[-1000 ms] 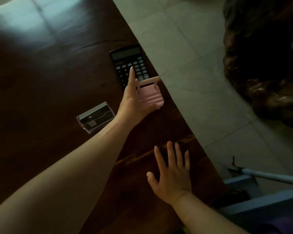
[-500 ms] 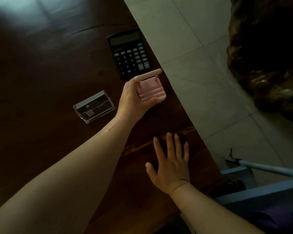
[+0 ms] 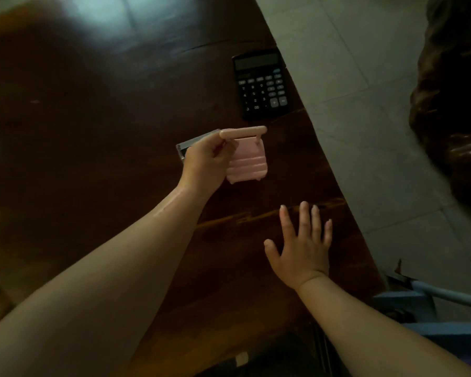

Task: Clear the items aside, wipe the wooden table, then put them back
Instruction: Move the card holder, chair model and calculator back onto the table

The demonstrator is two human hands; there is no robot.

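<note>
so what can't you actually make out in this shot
Head view only:
Clear card box: mostly hidden behind the left hand gripping the pink toy suitcase.
Calculator: key labels blurred, display too dark to read.
Dark bulky shape on the floor: cut off by the right edge, too dim to identify.
Whether the pink toy suitcase touches the table: cannot tell.

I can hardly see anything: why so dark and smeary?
Head view: dim light leaves the wooden table nearly black; pale glare washes its far end; the frame's left edge is blurred; the left hand and pink toy case show clearest.
</note>
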